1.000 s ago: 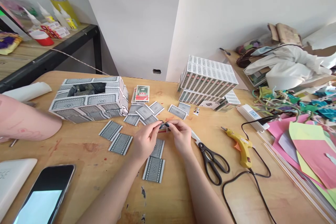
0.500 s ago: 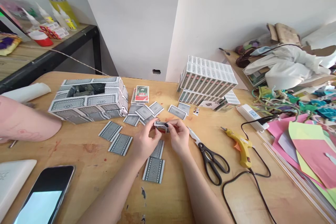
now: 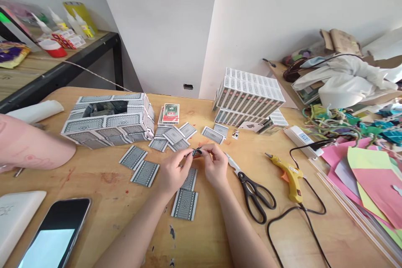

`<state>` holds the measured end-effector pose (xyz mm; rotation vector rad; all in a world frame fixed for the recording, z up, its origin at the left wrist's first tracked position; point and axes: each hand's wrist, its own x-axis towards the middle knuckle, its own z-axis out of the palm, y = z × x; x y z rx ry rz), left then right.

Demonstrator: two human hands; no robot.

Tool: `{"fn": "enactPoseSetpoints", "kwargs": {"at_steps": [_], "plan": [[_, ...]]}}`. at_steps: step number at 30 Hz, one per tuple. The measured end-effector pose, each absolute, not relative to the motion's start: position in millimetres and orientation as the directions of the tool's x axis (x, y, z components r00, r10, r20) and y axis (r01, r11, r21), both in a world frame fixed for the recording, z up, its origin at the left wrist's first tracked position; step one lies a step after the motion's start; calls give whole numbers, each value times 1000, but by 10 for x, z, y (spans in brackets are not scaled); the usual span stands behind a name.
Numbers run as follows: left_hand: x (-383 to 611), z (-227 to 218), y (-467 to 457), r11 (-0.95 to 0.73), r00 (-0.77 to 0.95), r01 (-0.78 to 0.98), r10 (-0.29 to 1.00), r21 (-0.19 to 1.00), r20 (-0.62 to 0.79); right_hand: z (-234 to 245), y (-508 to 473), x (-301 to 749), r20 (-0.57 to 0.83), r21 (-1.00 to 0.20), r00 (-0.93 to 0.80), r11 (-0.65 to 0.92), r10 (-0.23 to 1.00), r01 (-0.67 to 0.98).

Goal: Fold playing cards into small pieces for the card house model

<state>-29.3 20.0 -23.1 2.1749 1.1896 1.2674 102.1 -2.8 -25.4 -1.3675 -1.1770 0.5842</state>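
Observation:
My left hand point(image 3: 173, 171) and my right hand point(image 3: 216, 166) meet above the middle of the table. Between their pinched fingertips is a playing card point(image 3: 197, 155), mostly hidden by the fingers, with a bit of red showing. Below them lie two patterned playing cards, one point(image 3: 184, 204) nearer me and the other point(image 3: 190, 179) partly behind my left hand. More cards point(image 3: 145, 173) lie to the left, and an overlapping group point(image 3: 173, 135) sits beyond my hands. Black-handled scissors point(image 3: 251, 188) rest just right of my right hand.
A card-covered box point(image 3: 103, 123) with an open top stands at the back left. Stacked card packs point(image 3: 249, 94) rise at the back right. A yellow glue gun point(image 3: 290, 178) with its cord lies right. A phone point(image 3: 53, 232) and a pink cylinder point(image 3: 34, 144) occupy the left.
The card between my fingers has tipped, so its patterned back shows less now. My fingertips have drawn closer together, and the whole view has shifted slightly.

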Motion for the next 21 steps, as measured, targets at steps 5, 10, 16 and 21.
{"fn": "enactPoseSetpoints", "kwargs": {"at_steps": [5,10,16,21], "plan": [[-310,-228,171,-573,277,523,815,631,509,-251,-33,1039,299,-930,386,175,873,324],[-328,-231,162,-553,276,549,827,627,489,-252,-30,1021,305,-929,405,175,862,327],[-327,-246,158,-529,301,537,848,656,437,-250,-27,1040,272,-937,437,133,857,323],[-340,-261,168,-487,288,480,873,730,393,-256,-22,1034,215,-961,425,113,879,252]]}}
